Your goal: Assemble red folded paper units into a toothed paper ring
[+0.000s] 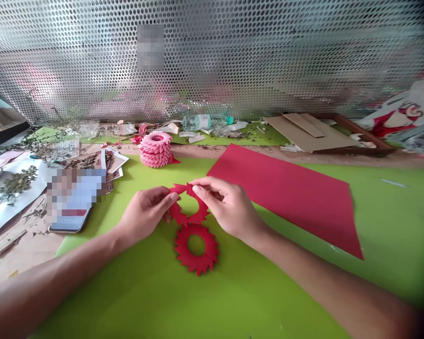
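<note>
My left hand (146, 212) pinches the left side of a jagged red paper ring (199, 215) between thumb and fingers. The ring's upper right part is pinched by my right hand (229, 202), close to a small folded piece at its top. Just below, a second red ring (197, 249) with pointed edges lies flat on the green mat (155, 292). Behind my hands stands a stack of pink and red pointed rings (156, 149). A large red sheet (289, 197) lies to the right.
A phone (74, 202) and some cards (116, 162) lie at the left. Towards the perforated metal panel (215, 56) are a plastic bottle (201, 122), paper scraps and cardboard (311, 134). Dried plant bits (17, 186) are on white paper at the far left.
</note>
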Demonstrator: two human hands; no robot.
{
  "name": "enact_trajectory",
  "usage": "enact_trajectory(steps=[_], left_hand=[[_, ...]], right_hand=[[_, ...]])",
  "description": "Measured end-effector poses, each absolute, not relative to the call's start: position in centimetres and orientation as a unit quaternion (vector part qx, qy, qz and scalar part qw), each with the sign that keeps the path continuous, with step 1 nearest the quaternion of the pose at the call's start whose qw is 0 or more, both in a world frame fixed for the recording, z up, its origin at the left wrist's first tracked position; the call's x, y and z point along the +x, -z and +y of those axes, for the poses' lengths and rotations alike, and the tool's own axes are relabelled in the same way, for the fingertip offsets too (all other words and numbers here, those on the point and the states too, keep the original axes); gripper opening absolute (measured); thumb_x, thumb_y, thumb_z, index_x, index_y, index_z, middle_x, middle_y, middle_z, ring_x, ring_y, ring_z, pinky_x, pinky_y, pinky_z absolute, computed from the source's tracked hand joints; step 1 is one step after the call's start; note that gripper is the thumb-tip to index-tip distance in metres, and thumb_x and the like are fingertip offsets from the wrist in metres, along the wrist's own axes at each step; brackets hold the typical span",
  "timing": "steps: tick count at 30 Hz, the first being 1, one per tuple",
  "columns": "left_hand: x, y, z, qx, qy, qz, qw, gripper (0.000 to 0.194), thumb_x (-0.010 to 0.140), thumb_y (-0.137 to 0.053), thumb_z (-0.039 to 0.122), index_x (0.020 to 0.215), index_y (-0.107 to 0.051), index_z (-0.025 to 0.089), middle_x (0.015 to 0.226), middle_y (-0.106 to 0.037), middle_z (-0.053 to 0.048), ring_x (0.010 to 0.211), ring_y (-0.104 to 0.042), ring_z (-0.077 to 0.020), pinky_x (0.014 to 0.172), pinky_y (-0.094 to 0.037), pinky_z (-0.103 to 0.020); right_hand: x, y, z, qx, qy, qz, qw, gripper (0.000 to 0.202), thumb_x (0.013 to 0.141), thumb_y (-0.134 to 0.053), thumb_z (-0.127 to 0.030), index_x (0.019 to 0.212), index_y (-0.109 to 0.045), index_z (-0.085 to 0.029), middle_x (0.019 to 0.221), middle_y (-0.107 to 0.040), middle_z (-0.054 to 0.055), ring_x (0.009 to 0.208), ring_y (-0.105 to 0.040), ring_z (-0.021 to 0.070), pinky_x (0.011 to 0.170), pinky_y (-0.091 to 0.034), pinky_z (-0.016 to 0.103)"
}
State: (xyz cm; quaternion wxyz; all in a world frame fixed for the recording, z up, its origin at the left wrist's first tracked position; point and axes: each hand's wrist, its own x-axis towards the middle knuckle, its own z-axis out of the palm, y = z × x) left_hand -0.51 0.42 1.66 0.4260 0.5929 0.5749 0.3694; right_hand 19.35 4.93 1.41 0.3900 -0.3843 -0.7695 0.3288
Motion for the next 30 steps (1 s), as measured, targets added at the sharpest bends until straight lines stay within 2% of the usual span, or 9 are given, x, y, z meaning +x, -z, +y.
enact_trajectory(steps=[7,13,17,30], left_hand=[[-0.66,-1.62,0.19,0.613,-0.356,0.576,0.407,0.044,0.090,-0.055,0.056,0.075,-0.062,0.015,0.056,-0.056,0.002,0.050,-0.049,-0.0100,0.048,-0.032,-0.020],[-0.25,-1.95,0.31,0.553,-0.426,0.549,0.458,0.041,0.087,-0.061,0.053,0.101,-0.067,0.015,0.077,-0.072,-0.004,0.051,-0.056,-0.0099,0.049,-0.042,-0.019],[-0.24,-1.91,0.42,0.560,-0.416,0.558,0.450,0.039,0.086,-0.063,0.052,0.091,-0.069,0.014,0.070,-0.071,-0.004,0.045,-0.050,-0.0077,0.044,-0.040,-0.018],[-0.58,-1.82,0.24,0.604,-0.369,0.558,0.433,0.042,0.088,-0.059,0.054,0.088,-0.071,0.013,0.070,-0.070,-0.004,0.046,-0.042,-0.0070,0.041,-0.033,-0.018]], right_hand=[[19.16,-1.39,4.81,-0.378,-0.325,-0.774,0.391,0.022,0.095,-0.058,-0.032,0.101,-0.072,-0.017,0.083,-0.075,0.004,0.064,-0.064,0.0140,0.055,-0.048,0.023],[19.15,-1.58,4.67,-0.367,-0.334,-0.778,0.384,0.020,0.095,-0.059,-0.031,0.099,-0.072,-0.017,0.088,-0.076,0.004,0.071,-0.066,0.0140,0.059,-0.051,0.021],[19.20,-1.46,4.60,-0.365,-0.342,-0.780,0.377,0.020,0.095,-0.058,-0.030,0.102,-0.072,-0.017,0.089,-0.076,0.003,0.068,-0.066,0.0129,0.055,-0.050,0.020],[19.16,-1.38,4.66,-0.348,-0.355,-0.790,0.358,0.018,0.094,-0.059,-0.026,0.100,-0.073,-0.017,0.090,-0.077,0.004,0.072,-0.070,0.0152,0.061,-0.053,0.023]])
